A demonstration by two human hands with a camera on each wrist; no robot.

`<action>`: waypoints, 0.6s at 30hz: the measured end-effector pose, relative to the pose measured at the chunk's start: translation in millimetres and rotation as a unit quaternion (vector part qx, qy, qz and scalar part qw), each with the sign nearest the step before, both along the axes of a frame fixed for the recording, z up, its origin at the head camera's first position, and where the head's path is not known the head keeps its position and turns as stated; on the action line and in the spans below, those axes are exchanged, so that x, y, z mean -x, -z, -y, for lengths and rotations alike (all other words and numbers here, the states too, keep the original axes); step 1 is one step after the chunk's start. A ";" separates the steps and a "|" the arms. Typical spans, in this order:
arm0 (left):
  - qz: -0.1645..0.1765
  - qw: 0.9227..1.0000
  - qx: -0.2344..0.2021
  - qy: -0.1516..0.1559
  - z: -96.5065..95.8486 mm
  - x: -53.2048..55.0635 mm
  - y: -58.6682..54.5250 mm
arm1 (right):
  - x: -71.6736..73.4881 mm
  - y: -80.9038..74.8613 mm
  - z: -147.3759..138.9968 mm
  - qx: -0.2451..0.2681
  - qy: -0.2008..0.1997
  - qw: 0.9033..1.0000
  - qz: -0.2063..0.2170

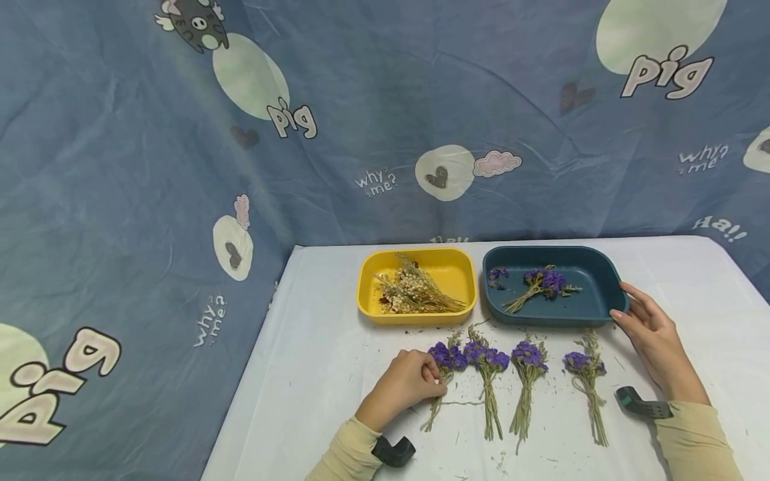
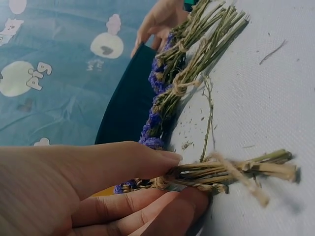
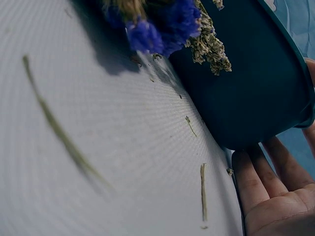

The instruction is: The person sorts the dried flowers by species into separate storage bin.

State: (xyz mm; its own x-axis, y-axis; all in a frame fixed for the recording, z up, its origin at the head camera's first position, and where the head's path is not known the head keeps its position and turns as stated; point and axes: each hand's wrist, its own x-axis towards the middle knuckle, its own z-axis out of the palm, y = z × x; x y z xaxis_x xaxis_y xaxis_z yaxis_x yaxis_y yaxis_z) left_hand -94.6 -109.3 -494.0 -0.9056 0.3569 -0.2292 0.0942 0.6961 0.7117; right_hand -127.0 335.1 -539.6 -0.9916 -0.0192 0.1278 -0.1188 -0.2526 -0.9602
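My left hand point(image 1: 409, 381) pinches the twine-tied stems of the leftmost purple dried-flower bunch point(image 1: 446, 359) between thumb and fingers. Stem ends point(image 2: 275, 167) stick out past the fingertips in the left wrist view. To its right lie more tied purple bunches: one close by point(image 1: 488, 381), another point(image 1: 529, 381) in the middle and a third point(image 1: 588, 387) farther right. With thumb and fingers, my right hand point(image 1: 656, 334) holds the right end of a dark teal tray point(image 1: 610, 294). A purple bunch point(image 1: 546, 282) lies inside that tray, beside loose purple blossoms point(image 1: 497, 277).
Left of the teal tray stands a yellow tray point(image 1: 367, 294) holding pale dried flowers point(image 1: 418, 290). Loose twigs point(image 3: 59, 128) and crumbs are scattered over the white tabletop point(image 1: 301, 374). A blue printed curtain point(image 1: 361, 100) hangs behind and to the left.
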 end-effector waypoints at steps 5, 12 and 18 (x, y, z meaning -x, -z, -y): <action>0.007 1.000 -0.019 0.003 0.3 0.1 0.5 | 0.3 0.8 -0.5 -0.003 -0.002 1.000 -0.001; 0.021 0.999 -0.048 0.002 2.0 0.5 -4.0 | 0.3 1.2 -1.0 -0.001 -0.001 1.000 -0.001; 0.034 0.997 -0.067 0.010 3.6 -0.2 -12.3 | 0.6 1.4 -0.7 0.004 -0.002 1.000 -0.005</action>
State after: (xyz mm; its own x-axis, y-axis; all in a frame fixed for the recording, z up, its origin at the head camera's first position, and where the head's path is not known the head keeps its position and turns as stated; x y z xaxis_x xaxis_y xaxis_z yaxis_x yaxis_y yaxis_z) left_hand -94.3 -113.0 -481.7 -0.8814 0.4072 -0.2396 0.0552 0.5925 0.8037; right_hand -127.6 335.8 -541.1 -0.9903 -0.0221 0.1374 -0.1270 -0.2602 -0.9572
